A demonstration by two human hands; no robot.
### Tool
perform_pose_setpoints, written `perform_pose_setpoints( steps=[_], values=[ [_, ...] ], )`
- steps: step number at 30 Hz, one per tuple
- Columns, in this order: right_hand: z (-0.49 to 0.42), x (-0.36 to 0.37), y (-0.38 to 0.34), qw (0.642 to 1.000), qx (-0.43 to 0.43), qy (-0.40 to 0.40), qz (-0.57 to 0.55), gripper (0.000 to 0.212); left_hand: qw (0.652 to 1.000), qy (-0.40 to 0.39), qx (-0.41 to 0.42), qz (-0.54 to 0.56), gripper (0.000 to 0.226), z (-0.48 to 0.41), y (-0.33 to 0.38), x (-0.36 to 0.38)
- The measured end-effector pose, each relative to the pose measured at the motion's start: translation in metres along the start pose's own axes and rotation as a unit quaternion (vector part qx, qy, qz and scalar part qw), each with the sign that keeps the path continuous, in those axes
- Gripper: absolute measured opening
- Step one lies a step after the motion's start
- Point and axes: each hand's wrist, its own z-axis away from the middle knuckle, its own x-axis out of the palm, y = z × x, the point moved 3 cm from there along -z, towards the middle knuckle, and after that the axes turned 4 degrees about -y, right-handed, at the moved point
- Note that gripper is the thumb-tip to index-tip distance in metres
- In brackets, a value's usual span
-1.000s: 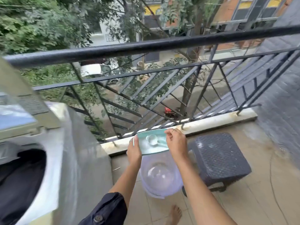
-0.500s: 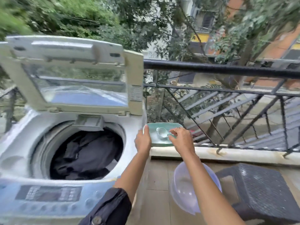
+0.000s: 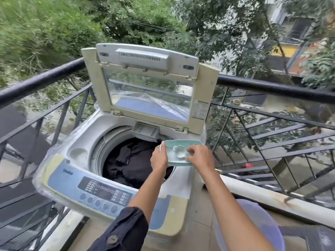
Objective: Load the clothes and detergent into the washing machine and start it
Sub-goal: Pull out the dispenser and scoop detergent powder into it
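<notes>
A top-loading washing machine (image 3: 76, 171) stands on a balcony with its lid (image 3: 150, 91) raised. Dark clothes (image 3: 134, 163) fill the drum. My left hand (image 3: 159, 160) grips the left edge of a teal detergent container (image 3: 178, 161) held over the drum's right rim. Inside it lies a clear scoop (image 3: 178, 151) with white powder. My right hand (image 3: 200, 157) pinches the scoop's handle at the container's right side. The control panel (image 3: 105, 191) with buttons runs along the machine's near edge.
A black metal railing (image 3: 272, 86) encloses the balcony behind and on both sides of the machine. A pale plastic tub (image 3: 257, 220) sits on the floor at the lower right, beside a dark stool (image 3: 311, 236). Trees and buildings lie beyond.
The view has swung left from the tub and stool to the machine. Both hands have carried the teal container from above the tub to over the drum's right rim.
</notes>
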Motion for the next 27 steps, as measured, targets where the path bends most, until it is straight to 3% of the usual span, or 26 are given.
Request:
perform_pose_setpoints(
  steps=[10, 17, 20, 27],
  values=[
    [-0.013, 0.031, -0.055, 0.990, -0.127, 0.054, -0.042, 0.011, 0.989, 0.037, -0.053, 0.134, 0.059, -0.033, -0.033, -0.049],
    [-0.024, 0.042, -0.088, 0.976, -0.181, 0.117, -0.028, 0.011, 0.984, 0.006, -0.056, 0.168, 0.039, -0.051, -0.033, -0.083],
    [-0.036, 0.057, -0.100, 0.979, -0.172, 0.114, 0.004, 0.012, 0.982, -0.008, -0.056, 0.180, 0.037, -0.068, -0.031, -0.097],
    [-0.062, 0.092, -0.136, 0.990, -0.099, 0.097, 0.024, 0.013, 0.991, -0.050, -0.047, 0.111, 0.058, -0.146, -0.064, -0.119]
  ],
)
